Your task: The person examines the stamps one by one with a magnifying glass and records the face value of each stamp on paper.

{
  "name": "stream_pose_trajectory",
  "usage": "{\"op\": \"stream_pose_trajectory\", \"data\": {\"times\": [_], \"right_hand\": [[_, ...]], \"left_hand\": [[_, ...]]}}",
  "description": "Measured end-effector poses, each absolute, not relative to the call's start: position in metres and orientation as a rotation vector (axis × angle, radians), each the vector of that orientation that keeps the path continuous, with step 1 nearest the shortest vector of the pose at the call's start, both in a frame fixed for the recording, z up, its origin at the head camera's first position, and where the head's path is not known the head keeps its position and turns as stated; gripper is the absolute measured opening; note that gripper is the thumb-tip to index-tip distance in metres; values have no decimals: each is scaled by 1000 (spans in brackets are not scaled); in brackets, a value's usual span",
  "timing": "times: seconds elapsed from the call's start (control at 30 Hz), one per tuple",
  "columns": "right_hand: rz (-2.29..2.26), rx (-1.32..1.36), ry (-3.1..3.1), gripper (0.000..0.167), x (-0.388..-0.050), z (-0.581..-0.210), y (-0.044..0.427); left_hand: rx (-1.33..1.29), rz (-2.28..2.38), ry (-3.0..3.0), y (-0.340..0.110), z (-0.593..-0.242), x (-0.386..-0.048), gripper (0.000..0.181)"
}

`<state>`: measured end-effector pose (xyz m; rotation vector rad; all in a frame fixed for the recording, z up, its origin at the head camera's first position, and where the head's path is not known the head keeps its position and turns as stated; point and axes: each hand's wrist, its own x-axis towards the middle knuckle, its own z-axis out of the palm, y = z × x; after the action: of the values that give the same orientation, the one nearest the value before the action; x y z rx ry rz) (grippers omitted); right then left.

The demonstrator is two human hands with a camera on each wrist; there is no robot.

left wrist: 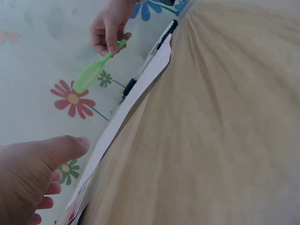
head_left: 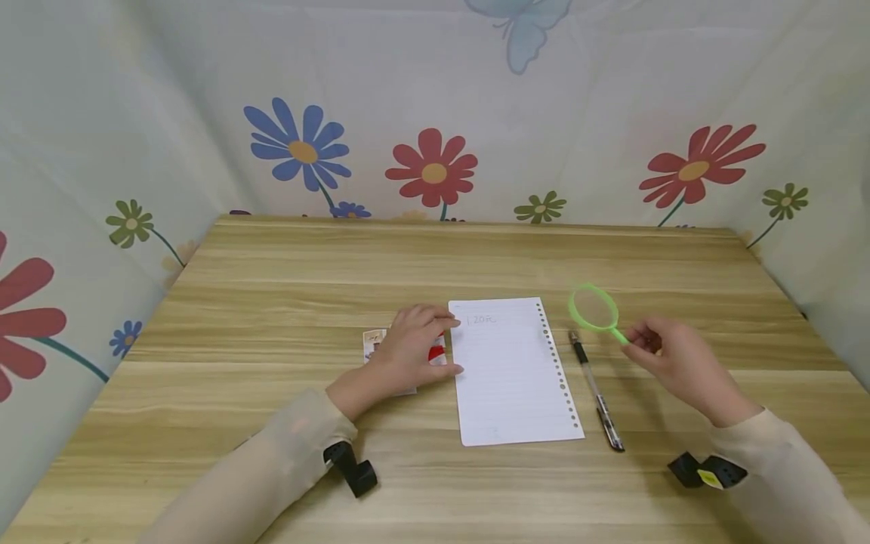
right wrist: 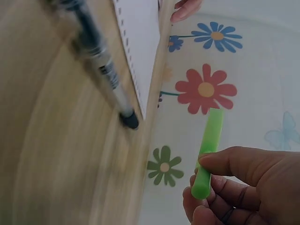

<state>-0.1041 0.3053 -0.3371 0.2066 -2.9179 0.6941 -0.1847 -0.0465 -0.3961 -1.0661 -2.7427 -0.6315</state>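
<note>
My right hand (head_left: 680, 366) pinches the green handle (right wrist: 208, 145) of a small magnifying glass (head_left: 593, 307) between thumb and fingers. Its round lens is held up off the table, beyond the pen's cap end. My left hand (head_left: 411, 349) lies over some small printed paper pieces (head_left: 371, 342), hiding most of them. The left fingertips and thumb tip reach the left edge of a lined white sheet (head_left: 516, 385) with punched holes down its right side. Faint handwriting, "1.20元", stands near the sheet's top. In the left wrist view the left thumb (left wrist: 65, 149) is stretched out.
A capped black pen (head_left: 596, 393) with a clear barrel lies just right of the sheet. Everything rests on a wood-grain table (head_left: 285, 287). A white curtain (head_left: 578, 98) printed with flowers closes off the back and both sides.
</note>
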Motion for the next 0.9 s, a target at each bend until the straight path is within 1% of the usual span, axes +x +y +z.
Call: {"op": "stream_pose_trajectory", "data": {"times": [0.5,0.9], "right_hand": [[629,102,-2999,9,-96,-363,340],[620,56,-3062,8,-93,-371,354]], "left_hand": [[-1046,-585,-2820,-47,-403,-185,64],[-1078,-578,-2818,-48,-404,-187,60]]}}
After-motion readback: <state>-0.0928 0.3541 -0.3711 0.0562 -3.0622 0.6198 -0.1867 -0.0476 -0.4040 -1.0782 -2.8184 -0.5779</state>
